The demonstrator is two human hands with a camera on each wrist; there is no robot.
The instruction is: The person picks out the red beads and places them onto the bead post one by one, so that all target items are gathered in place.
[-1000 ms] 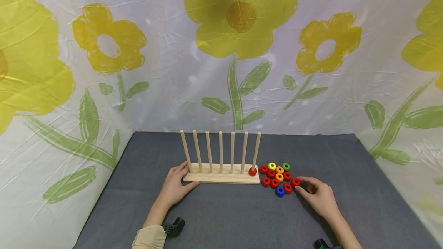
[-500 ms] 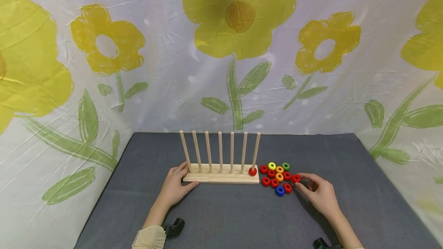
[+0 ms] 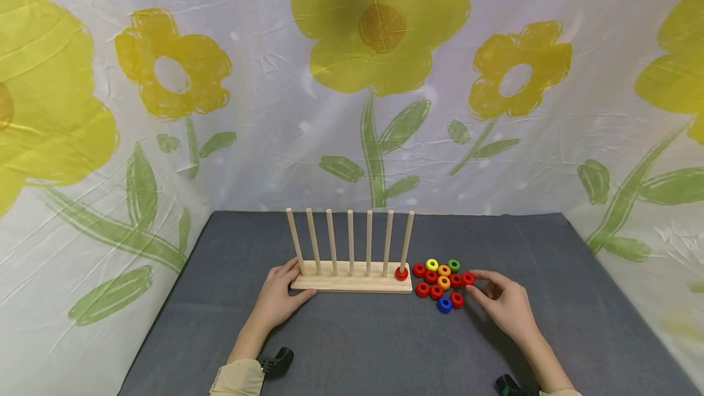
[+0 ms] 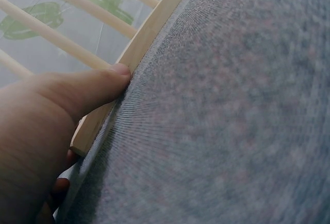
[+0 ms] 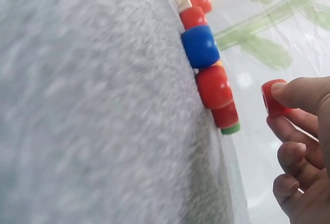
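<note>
A wooden peg stand (image 3: 352,286) with several upright pegs sits on the table. My left hand (image 3: 277,299) grips its left end, the thumb (image 4: 105,86) along the front edge and the other fingers behind, partly hidden. One red bead (image 3: 401,274) is on the rightmost peg, down at the base. Between thumb and fingertips my right hand (image 3: 505,307) pinches another red bead (image 5: 273,98), which is held off the cloth in the right wrist view. Just left of it lies a cluster of loose beads, among them a blue bead (image 3: 445,304) and a green bead (image 3: 453,266).
Also in the cluster are a yellow bead (image 3: 431,265), orange beads (image 3: 443,283) and several red ones. Dark grey cloth (image 3: 352,347) covers the table. Behind it hangs a flower-printed sheet (image 3: 264,157). Each wrist carries a black device (image 3: 277,361).
The right hand has risen off the table with the red bead and shifted slightly left, toward the cluster. My left hand stays on the stand.
</note>
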